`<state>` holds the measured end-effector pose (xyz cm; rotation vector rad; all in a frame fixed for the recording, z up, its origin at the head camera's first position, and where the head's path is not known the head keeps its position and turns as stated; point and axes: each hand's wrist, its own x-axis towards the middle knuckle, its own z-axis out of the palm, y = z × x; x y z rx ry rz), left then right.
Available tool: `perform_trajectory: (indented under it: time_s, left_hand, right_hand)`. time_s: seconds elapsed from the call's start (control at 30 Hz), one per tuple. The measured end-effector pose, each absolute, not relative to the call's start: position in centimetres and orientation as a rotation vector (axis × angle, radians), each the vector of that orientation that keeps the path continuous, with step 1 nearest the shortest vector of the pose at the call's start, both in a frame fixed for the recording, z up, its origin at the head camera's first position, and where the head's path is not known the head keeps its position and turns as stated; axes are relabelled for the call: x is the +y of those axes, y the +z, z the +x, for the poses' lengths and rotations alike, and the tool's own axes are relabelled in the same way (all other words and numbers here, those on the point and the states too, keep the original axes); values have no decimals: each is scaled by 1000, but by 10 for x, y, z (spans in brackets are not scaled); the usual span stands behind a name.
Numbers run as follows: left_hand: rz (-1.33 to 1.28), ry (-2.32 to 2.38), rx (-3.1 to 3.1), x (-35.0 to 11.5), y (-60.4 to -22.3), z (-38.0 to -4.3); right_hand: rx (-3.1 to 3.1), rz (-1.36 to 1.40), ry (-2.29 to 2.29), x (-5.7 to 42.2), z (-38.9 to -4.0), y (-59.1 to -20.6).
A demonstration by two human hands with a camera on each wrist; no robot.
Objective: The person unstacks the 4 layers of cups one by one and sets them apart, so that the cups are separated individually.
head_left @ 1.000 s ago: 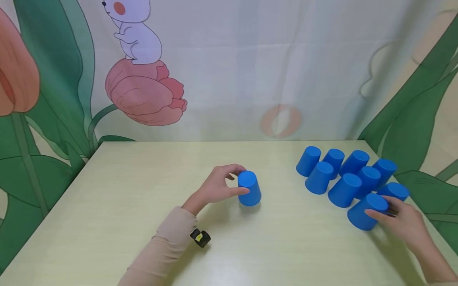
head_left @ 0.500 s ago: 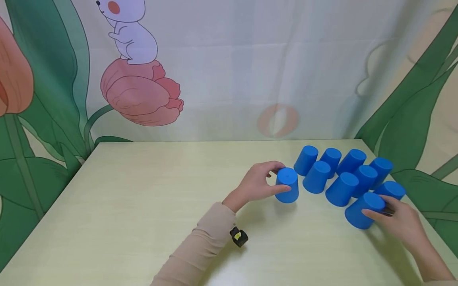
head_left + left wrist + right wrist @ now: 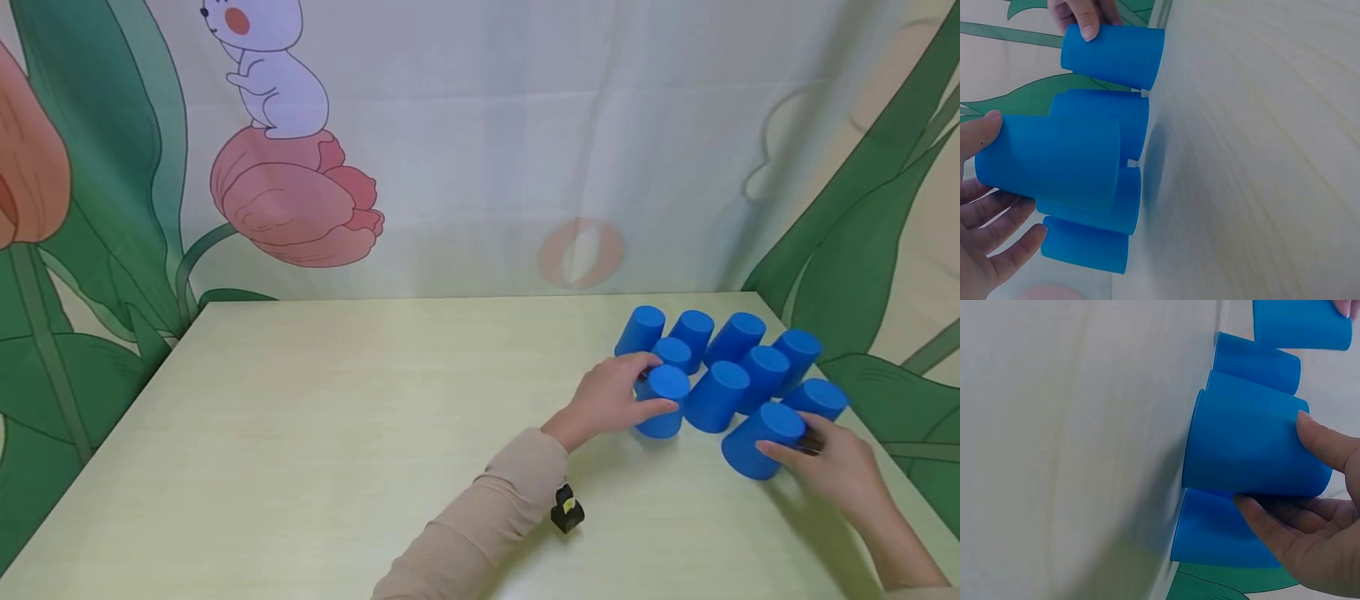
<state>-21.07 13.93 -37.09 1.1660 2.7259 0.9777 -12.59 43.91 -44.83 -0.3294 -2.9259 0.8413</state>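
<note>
My left hand (image 3: 611,396) pinches an upside-down blue cup (image 3: 662,419) between thumb and fingers at the left front of a group of similar cups. In the left wrist view, this held cup (image 3: 1054,162) is a little above the table, its shadow beside it. It partly hides another blue cup (image 3: 672,352) behind it. My right hand (image 3: 847,467) grips the nearest blue cup (image 3: 759,446) at the right, thumb on one side and fingers on the other. The right wrist view shows that cup (image 3: 1254,444) with its rim at or very near the tabletop.
Several more upside-down blue cups (image 3: 717,398) stand close together at the table's back right. The pale wooden table (image 3: 337,433) stretches left and forward. A printed curtain (image 3: 465,167) hangs behind its far edge. A small black device (image 3: 567,510) is at my left wrist.
My left hand has carried its cup rightward across the table to the group's front left. The right hand keeps its grip in about the same place. The head view shifted slightly.
</note>
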Motion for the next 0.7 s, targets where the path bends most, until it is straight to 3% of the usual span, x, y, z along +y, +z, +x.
perform_trajectory:
  time_s: [0.17,0.43,0.7]
  left_hand:
    - [1098,911,2749,150,-378,-214]
    - [1059,937,2704,151,-388,-216]
    - [1079,1054,2651,120,-381,-219]
  right_hand:
    - [-2912,-300,832,450,-135,-465]
    - [-2926,-293,831,443,-139,-460]
    - [-2839,-345,790,387,-113,-391]
